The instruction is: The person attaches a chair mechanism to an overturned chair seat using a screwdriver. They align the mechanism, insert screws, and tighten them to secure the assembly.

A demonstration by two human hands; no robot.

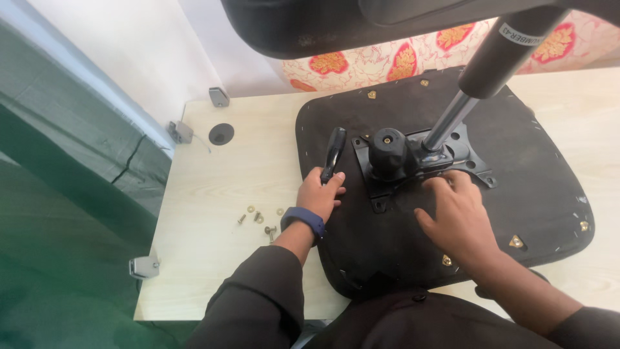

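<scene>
Several small screws and washers (258, 218) lie loose on the pale wooden table (213, 258), just left of the left hand's wrist. The table also has a round dark hole (221, 134) near its far edge, and little metal brackets (181, 132) stick out along its left side. Behind the table there is a cloth with red and yellow flowers (387, 61).

A big black chair seat (516, 168) lies upside down on the table. A black metal plate (420, 165) sits in the middle of the seat. A shiny rod with a thick black tube (484, 71) rises from the plate, leans up to the right and blocks part of the view. A black knob (386, 154) sits on the plate too. Small gold bolts (515, 242) show around the seat.

The left hand (320, 194) is at the left edge of the seat. Its fingers are curled tight around the bottom of a black lever handle (334, 154) that points away from the person. A blue band (303, 218) is on that wrist.

The right hand (458, 216) rests flat on the seat, palm down. Its fingers (445, 184) are a little apart, and the tips touch the near edge of the metal plate. It holds nothing.
</scene>
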